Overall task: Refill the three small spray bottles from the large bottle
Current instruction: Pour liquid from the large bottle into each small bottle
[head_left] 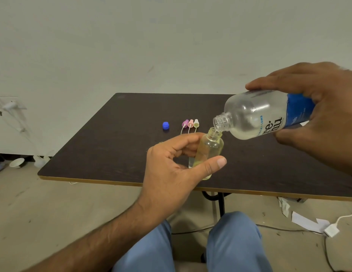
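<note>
My left hand (171, 165) holds a small yellowish spray bottle (209, 152), open at the neck and tilted slightly, above the dark table (104, 142). Another clear small bottle (191, 162) shows partly behind it. My right hand (318, 112) grips the large clear bottle (255, 116) with a blue label, tipped so that its open mouth sits over the small bottle's neck. Liquid lies in the large bottle's lower side. Three spray tops, purple (185, 123), pink (190, 123) and yellowish white (196, 123), lie side by side on the table. A blue cap (165, 125) rests to their left.
The table's front edge (112, 181) runs just past my knees (230, 242). On the floor lie a white bowl (17, 162) at the left, and papers (308, 222) and a white charger with its cable (332, 230) at the right.
</note>
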